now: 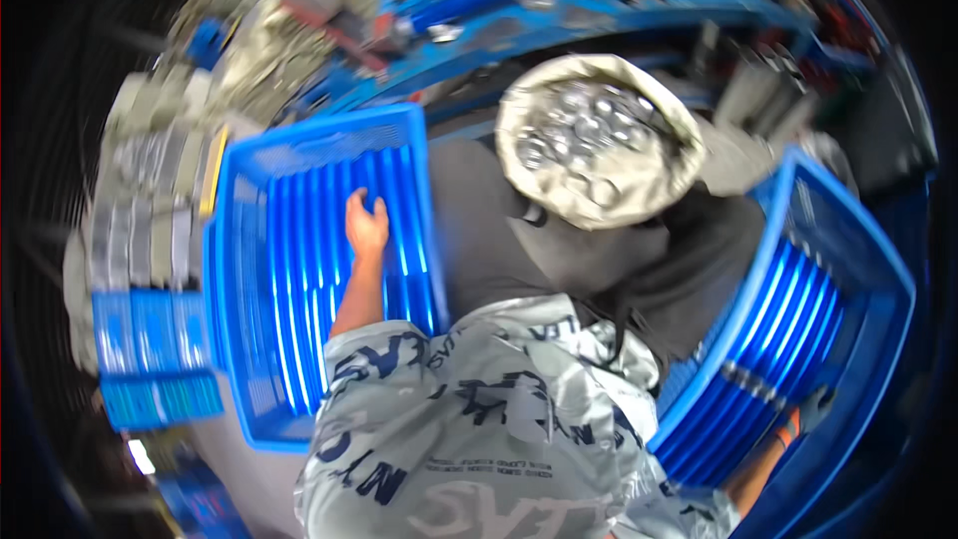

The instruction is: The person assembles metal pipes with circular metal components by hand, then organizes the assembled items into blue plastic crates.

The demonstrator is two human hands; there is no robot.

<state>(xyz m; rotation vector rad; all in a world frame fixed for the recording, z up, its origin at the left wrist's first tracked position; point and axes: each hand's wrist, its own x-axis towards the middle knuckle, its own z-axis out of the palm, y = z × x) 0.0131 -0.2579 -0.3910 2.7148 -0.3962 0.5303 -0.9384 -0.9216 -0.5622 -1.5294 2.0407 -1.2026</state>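
My left hand [367,228] is bare and reaches over the blue tubes [309,269] lying side by side in the left crate [232,359]. Its thumb and fingers are apart, with nothing seen between them. My right hand [816,407], in a dark glove with an orange cuff, is down inside the right crate [891,284], beside more shiny blue tubes [773,324]. Blur and shade hide its fingers. Silvery fittings show along those tubes. Between my legs stands a rolled-edge cream sack [529,185] holding many round metal rings [589,125].
Grey and blue packed bundles [140,240] are stacked left of the left crate. Beyond the sack runs a blue workbench frame [479,45] with a blue tube on it. A red and grey tool [334,20] lies at the far left. Much is blurred.
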